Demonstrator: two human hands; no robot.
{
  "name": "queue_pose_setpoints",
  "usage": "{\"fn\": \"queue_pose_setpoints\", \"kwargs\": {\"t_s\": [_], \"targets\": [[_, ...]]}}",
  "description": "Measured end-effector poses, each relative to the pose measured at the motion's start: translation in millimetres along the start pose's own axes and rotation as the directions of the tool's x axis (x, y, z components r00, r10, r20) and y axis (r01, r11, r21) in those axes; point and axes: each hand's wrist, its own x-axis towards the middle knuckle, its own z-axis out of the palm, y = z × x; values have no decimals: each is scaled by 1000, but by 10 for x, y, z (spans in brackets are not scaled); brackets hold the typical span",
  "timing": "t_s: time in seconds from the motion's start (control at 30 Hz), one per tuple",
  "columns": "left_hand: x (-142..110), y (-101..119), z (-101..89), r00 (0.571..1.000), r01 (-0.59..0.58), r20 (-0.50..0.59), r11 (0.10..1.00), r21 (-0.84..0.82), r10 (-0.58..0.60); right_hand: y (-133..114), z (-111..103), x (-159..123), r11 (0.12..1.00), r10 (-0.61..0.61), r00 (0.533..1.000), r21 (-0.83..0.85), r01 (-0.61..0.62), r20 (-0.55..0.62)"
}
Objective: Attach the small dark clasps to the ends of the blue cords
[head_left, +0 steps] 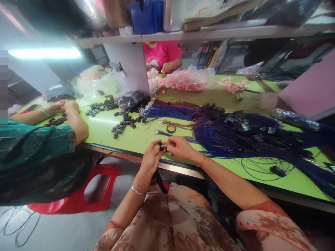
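Observation:
At the bench's front edge my left hand [152, 157] is closed around a small black plastic connector housing [161, 146]. My right hand [180, 148] meets it from the right, its thumb and forefinger pinched on a thin wire end at the housing; the fingers hide most of that wire. Just beyond my hands lie a bundle of blue wires [167, 133] with metal tips and a black ring of tape [171, 129]. Several loose black housings [123, 126] are scattered further left.
A large heap of dark blue wires [217, 129] with black housings covers the right of the green bench [104, 134]. A co-worker's hands [64, 106] are at the left, beside a red stool [104, 198]. Another person in pink [164, 54] sits opposite, behind bagged pink-and-white parts [185, 80].

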Motion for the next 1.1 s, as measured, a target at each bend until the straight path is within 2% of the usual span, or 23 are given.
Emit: {"fn": "queue_pose_setpoints", "kwargs": {"t_s": [0.7, 0.9, 1.1], "targets": [[15, -6, -6, 1000, 6, -29, 999, 47, -4, 26, 28, 12, 999, -22, 1000, -40, 22, -6], [20, -74, 2, 998, -55, -34, 991, 121, 59, 49, 55, 3, 997, -72, 997, -16, 72, -3], [50, -74, 41, 997, -28, -73, 996, 90, 35, 66, 52, -25, 994, -107, 994, -26, 108, 20]]}}
